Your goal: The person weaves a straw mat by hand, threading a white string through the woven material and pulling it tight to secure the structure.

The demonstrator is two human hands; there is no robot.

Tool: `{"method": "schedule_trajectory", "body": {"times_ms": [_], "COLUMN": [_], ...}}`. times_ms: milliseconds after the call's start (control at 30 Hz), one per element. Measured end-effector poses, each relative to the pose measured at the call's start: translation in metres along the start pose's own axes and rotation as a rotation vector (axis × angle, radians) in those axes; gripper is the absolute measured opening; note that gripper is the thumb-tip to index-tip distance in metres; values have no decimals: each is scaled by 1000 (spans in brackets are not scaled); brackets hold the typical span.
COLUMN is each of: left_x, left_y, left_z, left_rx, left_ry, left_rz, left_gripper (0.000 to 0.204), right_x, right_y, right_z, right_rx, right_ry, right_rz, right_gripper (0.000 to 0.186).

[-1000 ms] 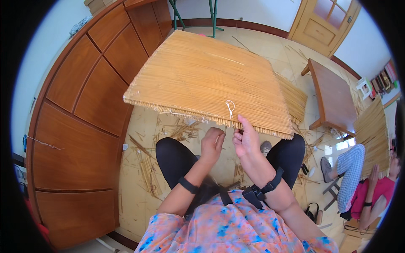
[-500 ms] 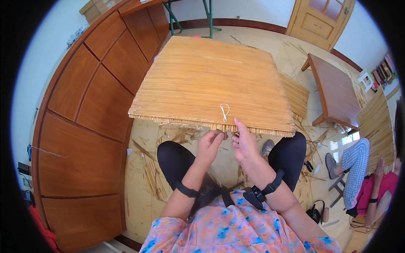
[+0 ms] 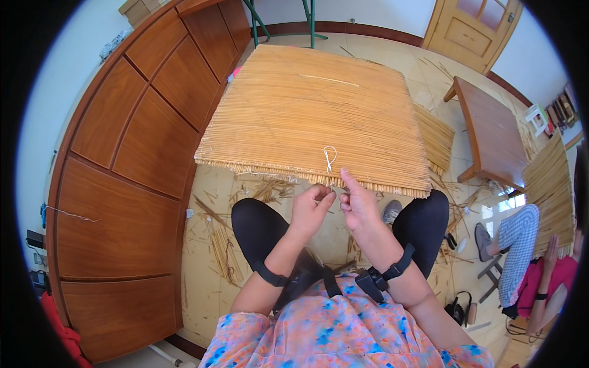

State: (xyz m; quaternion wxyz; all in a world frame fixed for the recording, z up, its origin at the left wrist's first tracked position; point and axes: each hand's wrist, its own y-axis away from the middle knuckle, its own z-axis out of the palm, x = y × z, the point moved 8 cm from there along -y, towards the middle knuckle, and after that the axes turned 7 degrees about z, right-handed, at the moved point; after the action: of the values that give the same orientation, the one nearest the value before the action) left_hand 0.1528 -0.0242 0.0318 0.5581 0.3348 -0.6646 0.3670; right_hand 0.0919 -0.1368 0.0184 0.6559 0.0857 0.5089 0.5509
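Observation:
A wide panel of straw-coloured reeds (image 3: pixel 313 110), laid side by side, spreads out in front of me above my knees. A small loop of white string (image 3: pixel 330 158) lies on its top face close to the near edge. My right hand (image 3: pixel 361 207) grips that near edge, thumb on top and fingers curled underneath. Just left of it, my left hand (image 3: pixel 313 208) is closed in a pinch below the edge; whatever is between its fingertips is too small to make out. The underside of the panel is hidden.
Loose reed scraps (image 3: pixel 224 254) litter the tiled floor. Wooden cabinets (image 3: pixel 123 214) line my left side. Another reed panel (image 3: pixel 434 140) lies beyond mine, near a low brown table (image 3: pixel 491 132). At far right, a seated person's hand (image 3: pixel 551 250) touches a reed panel (image 3: pixel 549 190).
The panel has shifted slightly to the right and away from me. My left hand has drawn a little apart from the edge, its fingers curling more. My right hand keeps its grip.

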Motion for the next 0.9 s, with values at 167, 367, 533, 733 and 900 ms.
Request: {"method": "schedule_trajectory", "body": {"times_ms": [167,367,533,733,900], "left_x": [-3,-7,-4,9,14], "left_y": [0,1,1,0,1], "left_z": [1,0,0,1,2], "left_rx": [-30,-22,-15,-15,6], "left_ry": [-96,-142,-153,-133,-133], "left_rz": [25,57,90,108,122], "left_gripper": [16,17,17,16,19], "right_x": [5,6,7,8,6], "right_y": [-4,-1,0,-2,-2], "right_z": [0,-1,-1,-1,-1], "right_rx": [17,28,21,46,46], "right_ry": [-44,-24,-35,-81,-50], "right_rz": [-22,0,33,78,45], "right_gripper": [32,30,31,28,25]}}
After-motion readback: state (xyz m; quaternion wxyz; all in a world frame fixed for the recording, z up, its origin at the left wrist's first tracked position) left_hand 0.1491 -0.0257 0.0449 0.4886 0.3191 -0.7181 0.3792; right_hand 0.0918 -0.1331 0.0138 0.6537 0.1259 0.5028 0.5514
